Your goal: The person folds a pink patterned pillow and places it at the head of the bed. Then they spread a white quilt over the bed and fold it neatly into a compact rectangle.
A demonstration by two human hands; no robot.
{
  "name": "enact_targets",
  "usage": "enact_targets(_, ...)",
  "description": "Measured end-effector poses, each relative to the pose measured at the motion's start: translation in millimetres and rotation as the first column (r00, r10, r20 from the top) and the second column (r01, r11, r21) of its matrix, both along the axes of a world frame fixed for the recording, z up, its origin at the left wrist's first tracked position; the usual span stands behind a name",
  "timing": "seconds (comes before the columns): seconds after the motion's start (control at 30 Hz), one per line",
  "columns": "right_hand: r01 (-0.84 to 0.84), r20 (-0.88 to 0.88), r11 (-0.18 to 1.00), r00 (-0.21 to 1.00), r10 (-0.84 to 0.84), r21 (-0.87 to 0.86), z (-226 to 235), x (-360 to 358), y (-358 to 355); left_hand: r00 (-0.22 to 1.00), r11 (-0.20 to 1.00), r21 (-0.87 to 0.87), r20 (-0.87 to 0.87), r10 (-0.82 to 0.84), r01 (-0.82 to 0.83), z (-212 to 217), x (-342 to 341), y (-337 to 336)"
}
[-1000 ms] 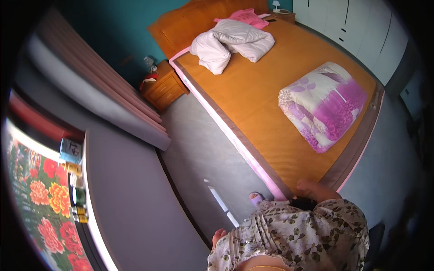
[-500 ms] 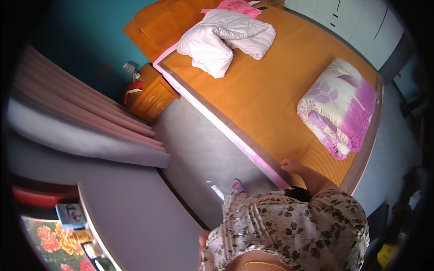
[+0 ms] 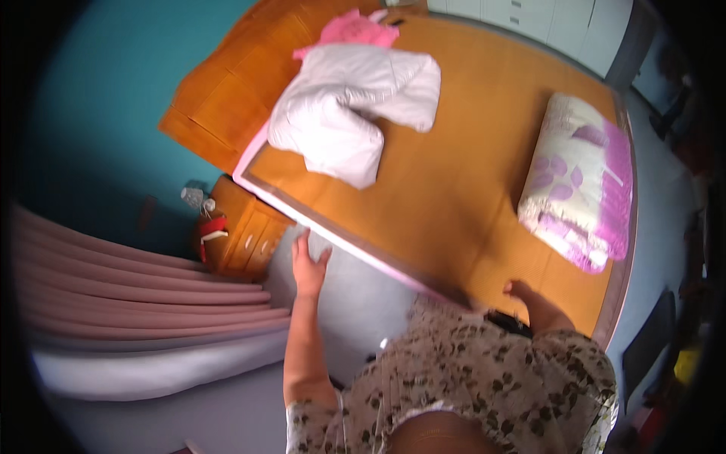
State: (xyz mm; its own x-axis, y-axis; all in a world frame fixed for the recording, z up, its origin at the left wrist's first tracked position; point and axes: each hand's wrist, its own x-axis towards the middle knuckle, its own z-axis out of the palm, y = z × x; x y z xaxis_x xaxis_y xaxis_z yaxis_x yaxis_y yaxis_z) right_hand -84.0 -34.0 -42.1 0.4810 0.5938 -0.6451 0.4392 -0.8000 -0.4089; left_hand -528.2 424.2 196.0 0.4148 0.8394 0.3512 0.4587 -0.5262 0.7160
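My left hand (image 3: pixel 308 265) reaches forward with its fingers spread and nothing in it, over the grey floor between the bedside cabinet (image 3: pixel 246 234) and the bed's edge. Low over the near edge of the bed mat (image 3: pixel 454 204) is my right hand (image 3: pixel 522 291), its fingers slightly bent and a little blurred; I see nothing held. On the far left of the bed a white quilt (image 3: pixel 333 113) lies loosely folded, beside a pink pillow (image 3: pixel 355 30). A folded purple and cream floral quilt (image 3: pixel 578 181) lies near the right edge.
A wooden headboard (image 3: pixel 227 83) stands against the teal wall. Pink curtains (image 3: pixel 136 280) hang at the left, near the cabinet with a red item (image 3: pixel 214 226) on top. White cabinets (image 3: pixel 552 23) line the far side. A dark chair-like shape (image 3: pixel 650 340) stands at the right.
My left hand has come up from low beside my body and stretched forward, fingers spread. My right hand has shifted slightly right. The view has turned and moved closer to the bed; the quilts stay in place.
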Motion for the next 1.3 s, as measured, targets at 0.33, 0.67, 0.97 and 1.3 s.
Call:
enact_targets(0.33, 0.185, -0.026, 0.962, 0.983, -0.184, 0.202, 105.1, -118.5, 190.3, 0.948, 0.989, 0.141, -0.318, 0.007, 0.04, 35.5, 62.4, 211.1)
enact_targets(0.67, 0.66, -0.008, 0.751, 0.752, -0.66, 0.006, 122.3, -256.1, 128.5, 0.698, 0.941, 0.254, -0.716, 0.026, 0.225, 14.0, 185.6, 402.4)
enact_targets(0.97, 0.851, -0.092, 0.499, 0.49, -0.867, -0.165, 150.1, -345.2, 98.9, 0.949, 0.991, -0.13, -0.308, -0.062, 0.023, -63.5, 261.6, 435.3)
enact_targets(1.3, 0.826, -0.545, 0.479, 0.559, -0.625, 0.298, 149.0, -199.1, 254.4, 0.615, 0.375, -0.501, 0.723, -0.315, 0.781, 33.0, 301.9, 172.5)
